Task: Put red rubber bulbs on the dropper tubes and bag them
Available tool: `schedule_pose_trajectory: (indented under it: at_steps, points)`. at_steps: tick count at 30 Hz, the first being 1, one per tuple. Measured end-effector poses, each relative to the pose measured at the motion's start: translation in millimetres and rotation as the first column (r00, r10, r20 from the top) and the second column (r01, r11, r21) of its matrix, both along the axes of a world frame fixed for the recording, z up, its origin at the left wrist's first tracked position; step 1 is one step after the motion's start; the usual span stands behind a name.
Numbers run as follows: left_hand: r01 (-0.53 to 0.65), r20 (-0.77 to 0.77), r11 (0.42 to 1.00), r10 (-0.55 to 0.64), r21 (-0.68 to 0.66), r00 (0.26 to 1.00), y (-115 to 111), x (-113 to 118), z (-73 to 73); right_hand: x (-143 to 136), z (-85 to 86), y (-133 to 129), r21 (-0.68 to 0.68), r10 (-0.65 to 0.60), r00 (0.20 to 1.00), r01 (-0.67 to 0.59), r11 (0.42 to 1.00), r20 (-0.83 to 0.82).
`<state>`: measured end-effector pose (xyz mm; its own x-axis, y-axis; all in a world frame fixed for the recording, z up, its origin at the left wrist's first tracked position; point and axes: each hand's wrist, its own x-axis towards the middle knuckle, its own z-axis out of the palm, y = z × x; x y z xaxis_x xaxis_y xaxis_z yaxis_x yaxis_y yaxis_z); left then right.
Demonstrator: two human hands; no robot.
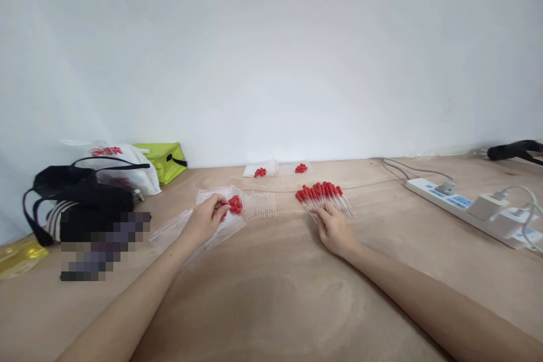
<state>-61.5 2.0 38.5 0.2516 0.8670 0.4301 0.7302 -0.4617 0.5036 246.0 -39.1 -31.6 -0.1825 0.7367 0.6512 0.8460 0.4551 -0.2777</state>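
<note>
My left hand (208, 218) is pinched at the edge of a small pile of red caps (235, 204) lying on clear plastic bags (229, 231); what its fingertips hold is too small to tell. Right of the pile lies a row of thin clear sticks (259, 204). Farther right, red-tipped sticks (326, 189) are fanned out side by side, tips toward the wall. My right hand (333, 227) is closed at the lower left ends of this fan, and its fingertips partly hide the sticks there. Whether it grips one is unclear.
More red caps (301, 168) lie on bags near the wall. A white power strip (439, 196) with plugged chargers and cables stands at the right. At the left are a black bag (97, 203), a white plastic bag (142, 167) and a green bag (163, 163).
</note>
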Motion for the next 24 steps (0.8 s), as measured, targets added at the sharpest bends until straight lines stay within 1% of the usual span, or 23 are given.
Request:
schedule_pose_trajectory:
  at_steps: [2,3,4,6,8,10,12,14,16,18,21,24]
  points:
    - [0.093,0.232,0.996,-0.092,0.004,0.968,-8.9,20.2,-5.9,-2.3,1.8,-0.2,-0.003,0.009,1.000,-0.009,1.000,0.017]
    - [0.151,0.289,0.988,-0.146,0.003,0.946,-13.7,30.3,-9.8,-3.1,2.8,-0.5,-0.003,0.015,0.999,-0.015,1.000,0.036]
    - [0.196,0.309,0.981,-0.185,-0.007,0.933,-18.4,39.6,-14.0,-3.9,3.9,-1.0,-0.005,0.022,0.998,-0.022,1.000,0.058]
    - [0.305,0.251,0.952,-0.285,-0.043,0.925,-26.2,55.3,-23.0,-5.0,6.5,-2.6,-0.016,0.042,0.994,-0.040,0.999,0.105]
    - [0.351,0.261,0.933,-0.323,-0.072,0.910,-30.6,66.2,-32.0,-6.5,9.3,-5.0,-0.040,0.072,0.988,-0.067,0.997,0.134]
    - [0.355,0.333,0.929,-0.303,-0.105,0.893,-31.4,73.3,-39.8,-9.6,12.0,-7.8,-0.065,0.106,0.987,-0.099,0.993,0.122]
    - [0.325,0.388,0.935,-0.249,-0.144,0.887,-30.4,77.6,-45.2,-14.6,14.1,-10.4,-0.085,0.146,0.986,-0.139,0.987,0.082]
    - [0.302,0.412,0.935,-0.206,-0.183,0.888,-29.4,80.0,-47.4,-20.7,15.6,-12.6,-0.101,0.180,0.983,-0.175,0.979,0.041]
    - [0.293,0.415,0.937,-0.195,-0.188,0.889,-29.3,80.9,-47.3,-26.3,16.4,-14.2,-0.111,0.204,0.979,-0.201,0.973,0.017]
    - [0.277,0.371,0.948,-0.202,-0.160,0.906,-29.8,80.4,-46.3,-30.3,16.7,-15.2,-0.111,0.218,0.976,-0.216,0.970,0.002]
    - [0.247,0.229,0.960,-0.213,-0.134,0.950,-30.1,78.5,-44.9,-32.5,16.6,-15.8,-0.101,0.225,0.974,-0.225,0.969,-0.009]
    - [0.271,0.159,0.957,-0.252,-0.108,0.955,-29.9,77.6,-43.7,-32.2,16.3,-15.8,-0.099,0.237,0.971,-0.235,0.967,0.004]
